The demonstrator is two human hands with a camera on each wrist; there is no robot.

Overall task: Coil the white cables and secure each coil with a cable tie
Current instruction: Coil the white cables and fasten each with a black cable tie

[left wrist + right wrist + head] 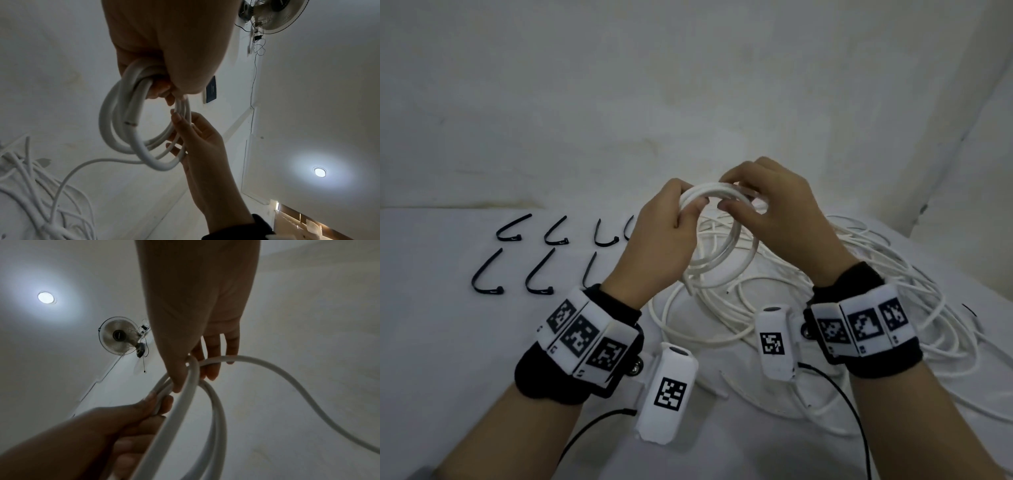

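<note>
I hold a white cable coil (722, 253) of a few loops in the air above the table, between both hands. My left hand (681, 209) grips the coil's left top, fingers curled round the bundled loops (133, 76). My right hand (736, 202) pinches the coil's right top between thumb and fingers (179, 378). A loose tail (82, 167) runs from the coil down to a tangled pile of white cables (859, 301) on the table. Several black cable ties (513, 233) lie bent open in two rows at the left.
The table (448, 359) has a white cover and stands against a white wall. Loose cable ends (726, 380) lie near me between the wrists. Black wrist-camera leads (849, 404) hang by my forearms. A wall fan (117, 337) and a ceiling lamp (46, 297) are overhead.
</note>
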